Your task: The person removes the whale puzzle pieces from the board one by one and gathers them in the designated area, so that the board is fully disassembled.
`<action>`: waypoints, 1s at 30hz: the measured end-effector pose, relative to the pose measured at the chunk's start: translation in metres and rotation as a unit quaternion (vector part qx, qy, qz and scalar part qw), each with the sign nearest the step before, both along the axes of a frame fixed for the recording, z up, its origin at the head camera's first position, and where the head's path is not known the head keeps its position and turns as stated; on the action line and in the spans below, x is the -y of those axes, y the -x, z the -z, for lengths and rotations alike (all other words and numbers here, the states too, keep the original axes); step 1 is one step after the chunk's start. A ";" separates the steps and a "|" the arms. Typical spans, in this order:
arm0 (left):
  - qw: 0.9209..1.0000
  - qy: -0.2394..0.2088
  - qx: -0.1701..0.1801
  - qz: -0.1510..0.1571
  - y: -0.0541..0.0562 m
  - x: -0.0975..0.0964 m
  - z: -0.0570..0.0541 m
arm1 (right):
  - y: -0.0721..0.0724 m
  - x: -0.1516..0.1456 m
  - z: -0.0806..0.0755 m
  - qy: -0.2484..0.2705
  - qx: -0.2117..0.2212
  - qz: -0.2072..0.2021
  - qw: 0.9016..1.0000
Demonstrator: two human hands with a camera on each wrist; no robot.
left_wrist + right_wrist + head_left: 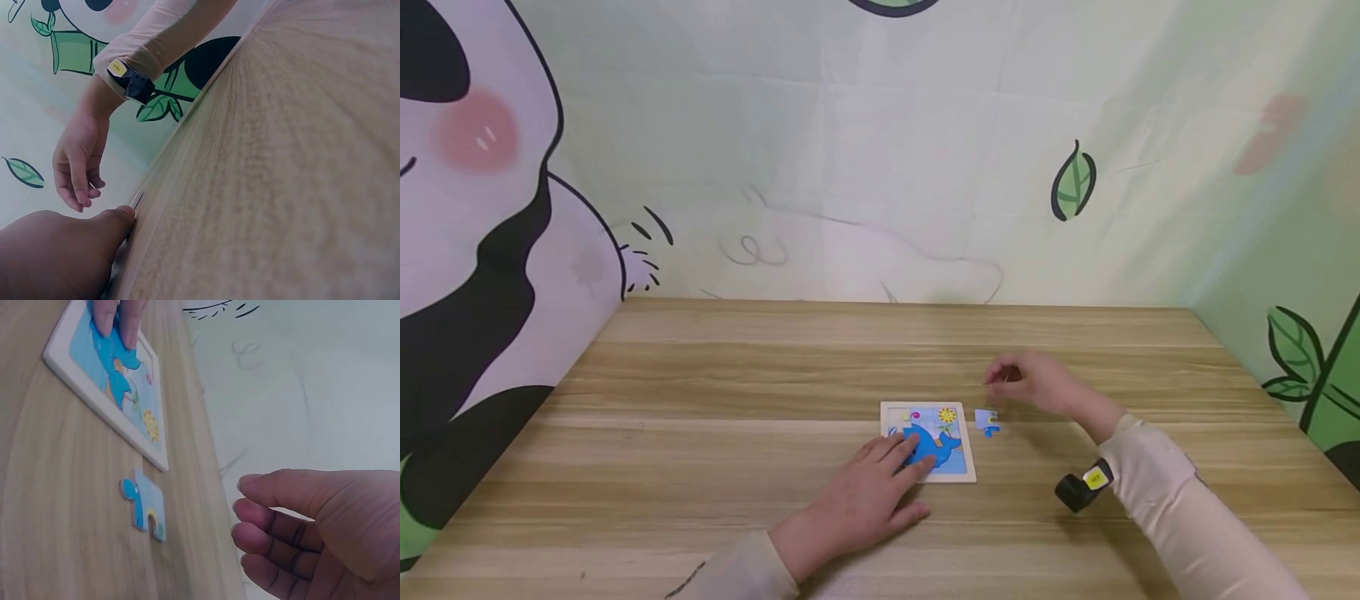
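A square jigsaw puzzle in a pale frame [969, 446] lies flat, showing a blue whale [951, 447] under a yellow sun. My left hand [861, 496] rests on its lower left part, fingers extended over the whale; the thumb lies lower, near the front edge. One loose puzzle piece [147, 503], light blue with a darker blue knob, is just right of the frame. Above and behind that piece hovers my right hand [1037, 383], fingers loosely bent. In the right wrist view nothing shows between its thumb [281, 489] and fingertips. The left fingers hide part of the picture.
The wooden table [700, 467] reaches back to a wall [865, 167] painted with a panda and leaves. A black device [1082, 487] with a yellow label is strapped to the right wrist, hanging over the table.
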State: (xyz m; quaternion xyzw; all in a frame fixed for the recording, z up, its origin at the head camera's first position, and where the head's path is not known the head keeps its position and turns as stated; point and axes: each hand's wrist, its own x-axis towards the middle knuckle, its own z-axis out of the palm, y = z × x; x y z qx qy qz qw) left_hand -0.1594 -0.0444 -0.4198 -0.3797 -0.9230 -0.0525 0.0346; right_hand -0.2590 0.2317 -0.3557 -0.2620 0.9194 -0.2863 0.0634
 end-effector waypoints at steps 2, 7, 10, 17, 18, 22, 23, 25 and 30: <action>1.000 0.001 0.000 0.000 0.000 0.001 0.000 | -0.001 0.003 -0.002 0.003 -0.006 -0.003 1.000; 1.000 0.004 0.000 0.001 0.001 0.001 0.001 | -0.003 0.012 -0.007 0.007 -0.007 -0.011 1.000; 1.000 0.005 -0.002 0.002 0.001 0.001 0.000 | -0.004 0.017 -0.009 0.008 -0.012 -0.016 1.000; 1.000 0.003 -0.012 0.005 0.001 0.001 0.000 | -0.006 0.028 -0.009 0.014 -0.034 -0.026 0.999; 1.000 0.003 -0.013 0.005 0.001 0.001 0.000 | -0.007 0.029 -0.009 0.015 -0.034 -0.028 0.999; 1.000 0.002 -0.014 0.004 0.001 0.001 0.001 | -0.008 0.034 -0.007 0.018 -0.029 -0.034 0.999; 1.000 0.003 -0.015 0.004 0.001 0.001 0.001 | -0.008 0.035 -0.007 0.020 -0.029 -0.035 0.999; 1.000 0.003 -0.018 0.004 0.001 0.001 0.001 | -0.008 0.037 -0.006 0.021 -0.029 -0.037 0.999; 1.000 0.007 -0.020 0.003 0.001 0.001 0.001 | -0.010 0.044 -0.003 0.014 -0.026 -0.036 0.999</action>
